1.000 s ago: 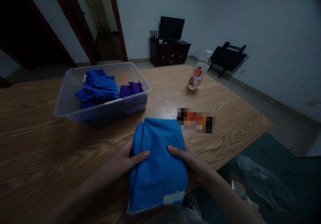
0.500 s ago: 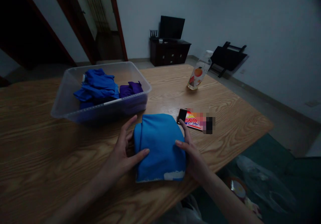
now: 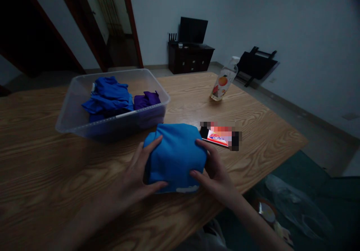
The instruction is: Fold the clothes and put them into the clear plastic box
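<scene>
A folded bright blue cloth (image 3: 177, 155), perhaps a garment, is between my hands near the front edge of the table. My left hand (image 3: 143, 165) grips its left side, with the thumb low on the front and a finger on the upper corner. On the other side, my right hand (image 3: 215, 168) holds the right edge, thumb pressed on the front face. A pale strip shows along the lower edge of the cloth. Behind and to the left stands a clear plastic bin (image 3: 71, 105) holding crumpled blue fabric (image 3: 109, 95) and purple fabric (image 3: 146, 100).
A phone (image 3: 219, 135) with a lit, partly blurred screen lies right of the cloth on the wooden table (image 3: 253, 131). A clear bottle (image 3: 223, 80) stands farther back. Below the right table edge are a plastic bag (image 3: 295, 202) and a roll of tape (image 3: 266, 210).
Both hands have closed in on the blue cloth; their fingertips now press onto its upper corners. The cloth has shifted slightly left and tilted, its lower edge lifting.
</scene>
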Demonstrator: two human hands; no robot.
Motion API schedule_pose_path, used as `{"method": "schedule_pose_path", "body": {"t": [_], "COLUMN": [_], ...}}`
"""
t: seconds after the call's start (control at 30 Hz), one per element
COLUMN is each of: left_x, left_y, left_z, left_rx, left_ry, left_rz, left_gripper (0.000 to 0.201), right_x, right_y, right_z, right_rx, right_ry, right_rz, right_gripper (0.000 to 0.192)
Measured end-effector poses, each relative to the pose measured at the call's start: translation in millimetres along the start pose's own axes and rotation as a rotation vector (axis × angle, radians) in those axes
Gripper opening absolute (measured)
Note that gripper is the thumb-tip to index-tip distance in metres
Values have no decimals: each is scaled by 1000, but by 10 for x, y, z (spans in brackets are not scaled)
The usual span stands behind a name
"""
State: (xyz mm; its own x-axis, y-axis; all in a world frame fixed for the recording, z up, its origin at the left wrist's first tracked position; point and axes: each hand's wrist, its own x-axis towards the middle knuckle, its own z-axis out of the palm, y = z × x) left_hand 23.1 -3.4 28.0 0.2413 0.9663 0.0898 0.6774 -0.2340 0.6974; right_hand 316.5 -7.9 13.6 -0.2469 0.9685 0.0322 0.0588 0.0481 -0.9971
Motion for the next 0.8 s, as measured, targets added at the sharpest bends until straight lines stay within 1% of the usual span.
{"method": "schedule_pose_path", "body": {"t": [0.1,0.17,0.27,0.37,0.43,0.5,0.57,0.63,0.73,0.8], "left_x": [-27,-36,-24,11,30,20,-40,-161,-421,-592], "left_y": [-68,-83,-48,-20,-51,-114,-172,-190,-127,-62], "left_z": [50,33,-55,-137,-146,-107,-31,61,183,234], "left_rx": [177,251,335,439,502,557,616,688,760,746], "left_ry": [118,165,198,298,372,403,388,331,234,211], "left_rz": [101,224,421,571,669,735,750,717,606,566], "left_gripper": [93,84,75,69,61,52,46,47,49,43], "right_x": [-3,-10,-2,73,151,214,231,189,55,-39], "right_y": [39,49,30,-7,-26,-29,-5,49,163,230], "right_z": [5,0,-22,-59,-81,-93,-98,-112,-168,-219], "right_rx": [-143,-264,-490,-714,-834,-941,-1045,-1118,-1150,-1141], "right_ry": [67,82,66,62,48,28,-10,-63,-136,-158], "right_rz": [-129,-228,-378,-555,-683,-775,-792,-770,-728,-697], "right_gripper": [77,78,87,95,96,93,88,83,78,76]}}
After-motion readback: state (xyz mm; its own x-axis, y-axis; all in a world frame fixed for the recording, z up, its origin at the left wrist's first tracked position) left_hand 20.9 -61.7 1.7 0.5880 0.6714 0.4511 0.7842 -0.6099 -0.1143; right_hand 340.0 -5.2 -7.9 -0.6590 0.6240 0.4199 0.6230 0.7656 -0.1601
